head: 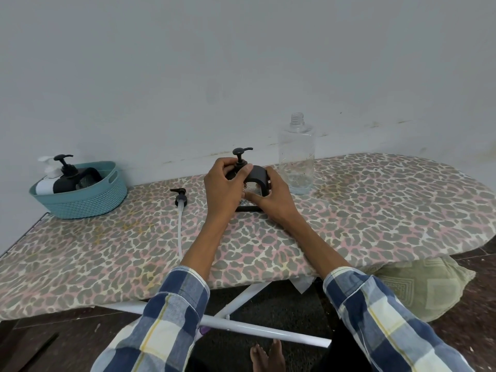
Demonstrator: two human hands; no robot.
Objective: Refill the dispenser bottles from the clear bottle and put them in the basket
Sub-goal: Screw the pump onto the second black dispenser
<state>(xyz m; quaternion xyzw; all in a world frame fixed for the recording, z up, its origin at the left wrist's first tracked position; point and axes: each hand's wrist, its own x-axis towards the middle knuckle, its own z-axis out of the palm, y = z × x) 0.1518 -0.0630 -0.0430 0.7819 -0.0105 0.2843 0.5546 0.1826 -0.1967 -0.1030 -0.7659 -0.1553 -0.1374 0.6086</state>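
Item: black dispenser bottle, mid-tabletop, steadied by the right hand curled round its body while the left hand pinches the pump collar. Advice: turn the collar squarely, bottle held upright, so it seats without cross-threading. Nearby: uncapped clear bottle, spare pump, basket at far left holding two bottles.

Our left hand reaching forward, fingers curled round what it grips, our right hand just beside it, fingers wrapped likewise, both forearms bare, checked blue, white and yellow sleeves pushed up
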